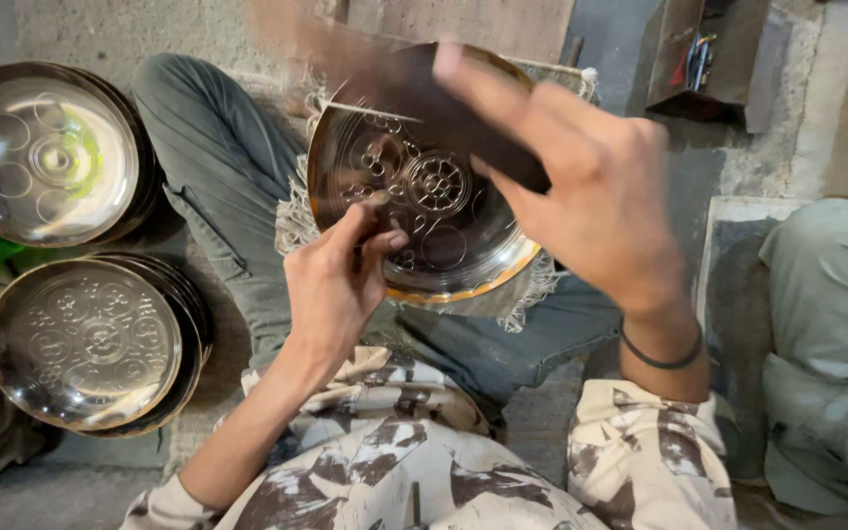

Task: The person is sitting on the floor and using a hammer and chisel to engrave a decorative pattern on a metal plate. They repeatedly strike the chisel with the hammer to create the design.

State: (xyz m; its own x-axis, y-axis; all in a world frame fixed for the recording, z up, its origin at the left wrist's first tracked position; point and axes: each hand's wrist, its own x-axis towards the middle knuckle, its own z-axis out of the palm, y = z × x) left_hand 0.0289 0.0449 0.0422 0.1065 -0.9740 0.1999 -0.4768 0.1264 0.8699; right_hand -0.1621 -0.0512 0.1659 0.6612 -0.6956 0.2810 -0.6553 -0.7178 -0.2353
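Seated on the floor, metal plate (424,196) propped on our lap over a fringed cloth (532,290), its engraved face tilted up toward us. Circles and a flower-like wheel already show in the middle of the plate.

Left hand (336,280): fingers pinched shut round a thin punch (377,199), tip set on the plate left of the central wheel. Right hand (591,186): closed round a dark, blurred tool (444,108), most likely the striker, raised above the plate's far rim.

At the left edge of the floor, 2 stacks of plates: the upper stack (46,152) shows plain rings, the lower stack (85,344) a fuller pattern. A metal box (709,59) sits near the top right corner. Another person's grey-clad knee (831,324) is at the right.

To do this well, we judge: keep the punch tip steady on the line, hold the plate firm against the knee, strike lightly and evenly, and keep fingertips low and clear of the blow.
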